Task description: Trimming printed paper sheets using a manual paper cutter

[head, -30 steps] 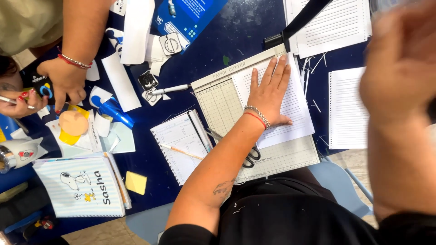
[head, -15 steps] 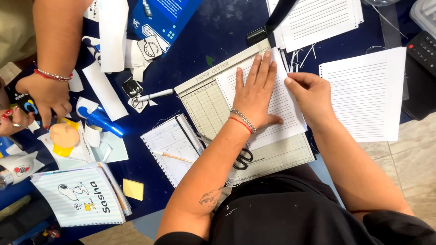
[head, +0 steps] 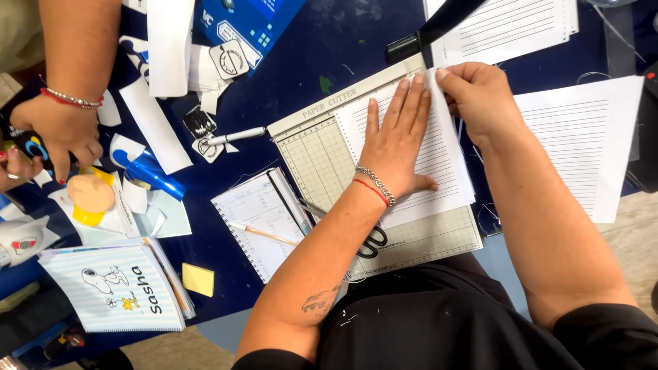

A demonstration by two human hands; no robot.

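Since a moment ago: the right hand (head: 480,99) has settled at the sheet's far right corner, fingers now pinched on the edge; the left hand (head: 396,147) stays flat on the page, and the view has shifted slightly.

Lined sheet: the lined sheet (head: 449,175) lies on the bed of the paper cutter (head: 322,154), its long axis running from the person's body away toward the cutter's hinge, tilted a little to the right — its right edge overhangs the cutting side.

Left hand: open, fingers spread and pressed flat on the middle of the sheet, pointing away from the body; a beaded bracelet and a red thread circle the wrist.

Right hand: closed in a pinch on the sheet's upper right edge, just beside the left fingertips — the nearer of the two to the cutting edge.

Cutter arm: the black cutter arm (head: 439,27) stands raised beyond the sheet's far corner, apart from both hands.

Key relation: the sheet's free edge lies to the right of the flat left hand and under the right one, in line with the blade's side.

Near the cutter: scissors (head: 367,240) rest on the gridded bed beneath the left forearm; a spiral notebook (head: 257,223) with a pencil lies just left; more lined paper (head: 582,147) lies to the right on the dark blue table (head: 329,48).

Far left: another person's hand (head: 58,133) works among paper scraps and a blue tube (head: 147,175), well apart.
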